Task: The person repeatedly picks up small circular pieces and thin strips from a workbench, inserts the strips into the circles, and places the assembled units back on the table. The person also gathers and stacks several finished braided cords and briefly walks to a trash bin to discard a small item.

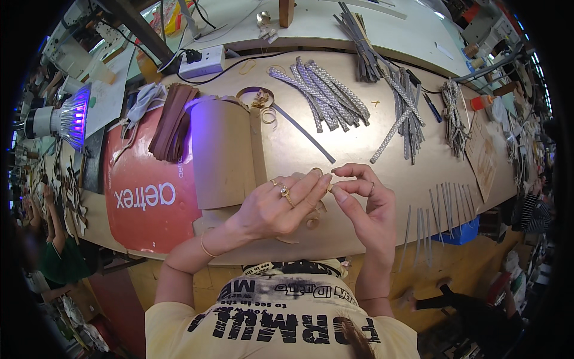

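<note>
My left hand (pixel 278 206) and my right hand (pixel 368 206) meet over the front part of the table. Between the thumb and fingers of my right hand is a small yellowish piece (pixel 330 188), too small to name. The fingers of my left hand are closed together against it; what they grip is hidden behind them. Thin curled tan scraps (pixel 313 223) lie just below my left fingers. A narrow grey strip (pixel 306 136) lies beyond my fingertips, one end close to them. Left of my left hand stands a tan cardboard block (pixel 220 158).
Braided grey straps (pixel 326 93) lie in a bundle at the far middle, with more strips (pixel 409 131) to the right. Thin strips (pixel 449 206) hang at the right front edge. Brown strips (pixel 172 122) and a red sheet (pixel 143 221) lie left, near a lit lamp (pixel 73 116).
</note>
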The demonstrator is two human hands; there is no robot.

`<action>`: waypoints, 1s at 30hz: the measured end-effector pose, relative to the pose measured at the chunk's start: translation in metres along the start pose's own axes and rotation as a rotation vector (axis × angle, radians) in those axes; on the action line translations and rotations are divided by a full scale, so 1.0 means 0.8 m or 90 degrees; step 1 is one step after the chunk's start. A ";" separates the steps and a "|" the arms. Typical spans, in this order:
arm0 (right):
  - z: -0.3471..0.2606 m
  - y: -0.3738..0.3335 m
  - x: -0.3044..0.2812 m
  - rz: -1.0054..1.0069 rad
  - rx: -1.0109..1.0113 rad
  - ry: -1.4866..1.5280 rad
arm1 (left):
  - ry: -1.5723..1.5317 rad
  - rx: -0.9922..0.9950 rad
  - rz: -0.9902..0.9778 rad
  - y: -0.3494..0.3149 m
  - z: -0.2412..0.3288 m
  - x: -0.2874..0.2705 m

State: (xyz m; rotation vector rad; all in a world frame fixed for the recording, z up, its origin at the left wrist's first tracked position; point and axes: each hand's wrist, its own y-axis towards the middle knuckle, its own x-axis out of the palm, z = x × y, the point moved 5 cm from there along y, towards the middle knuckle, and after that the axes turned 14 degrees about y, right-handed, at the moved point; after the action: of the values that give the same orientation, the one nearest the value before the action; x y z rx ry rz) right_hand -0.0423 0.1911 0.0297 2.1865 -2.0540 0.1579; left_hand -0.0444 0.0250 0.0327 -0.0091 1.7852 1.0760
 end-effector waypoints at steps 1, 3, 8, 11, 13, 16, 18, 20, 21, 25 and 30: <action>0.001 0.000 0.000 0.000 0.002 -0.001 | 0.006 -0.001 -0.002 0.000 0.000 0.000; 0.002 0.001 0.001 0.004 0.007 -0.004 | 0.004 -0.001 -0.003 -0.001 0.000 0.001; 0.008 -0.001 0.004 0.019 0.008 -0.005 | -0.014 -0.022 -0.011 -0.002 0.000 0.003; 0.009 -0.003 0.007 0.030 -0.013 -0.031 | -0.043 -0.055 -0.015 0.000 0.000 0.005; 0.008 -0.003 0.010 0.037 -0.031 -0.065 | -0.045 -0.058 -0.012 0.004 0.000 0.007; 0.004 -0.005 0.016 0.039 -0.059 -0.139 | -0.139 -0.167 0.034 0.007 -0.007 0.004; 0.000 -0.006 0.019 0.037 -0.078 -0.196 | -0.141 -0.221 0.084 0.008 -0.008 -0.004; -0.004 -0.006 0.021 0.041 -0.093 -0.241 | -0.148 -0.238 0.095 0.008 -0.007 -0.008; -0.005 -0.007 0.022 0.041 -0.096 -0.264 | -0.153 -0.227 0.081 0.009 -0.005 -0.009; -0.012 -0.009 0.029 0.041 -0.161 -0.364 | -0.206 -0.254 0.072 0.011 -0.005 -0.008; -0.013 -0.010 0.035 0.057 -0.231 -0.439 | -0.239 -0.270 0.035 0.011 -0.008 -0.005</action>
State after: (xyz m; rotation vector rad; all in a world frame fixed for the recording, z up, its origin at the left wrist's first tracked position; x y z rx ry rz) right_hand -0.0319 0.1657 0.0448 2.0846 -2.2389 -1.0102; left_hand -0.0511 0.0246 0.0423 -0.0143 1.2087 1.3791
